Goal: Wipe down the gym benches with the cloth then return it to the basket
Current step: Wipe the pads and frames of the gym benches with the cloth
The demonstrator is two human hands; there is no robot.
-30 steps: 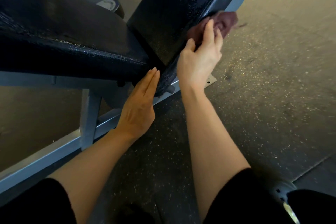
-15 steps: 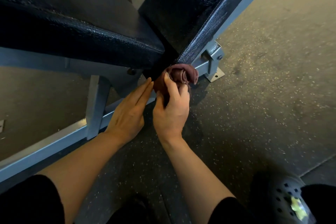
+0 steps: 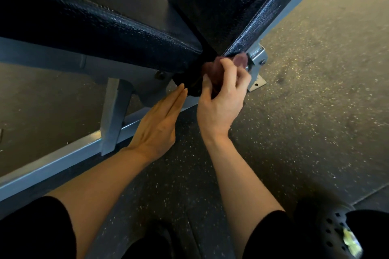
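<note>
Down at the pad's bottom edge, around 12 o'clock, right hand [image 3: 221, 99] grips the bunched cloth [image 3: 212, 69] mid-wipe, left hand [image 3: 157, 126] flat and empty; the bench [image 3: 105, 27] isn't finished I'd guess, no basket visible.

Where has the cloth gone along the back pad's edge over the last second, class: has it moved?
Yes. The cloth, gripped by the right hand, has slid down the back pad edge to its lower end, beside the metal bracket.
</note>
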